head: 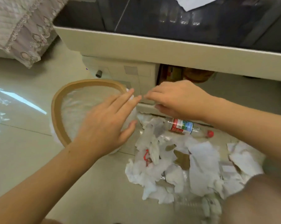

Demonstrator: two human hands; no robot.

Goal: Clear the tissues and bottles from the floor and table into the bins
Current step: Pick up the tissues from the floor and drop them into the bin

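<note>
Two hands work low over the floor (31,143) in front of the bench (169,50). Largest item: the bin (55,110), tan-rimmed with a clear liner, standing on the floor at left. Tissues (201,167) lie heaped on the floor just right of the bin. One bottle (185,126), red-capped, lies on its side at the far edge of the heap. Left hand (107,123) hovers over the bin rim, fingers straight, a tissue scrap beneath them. Right hand (173,99) is loosely curled above the bottle; its grip cannot be determined.
</note>
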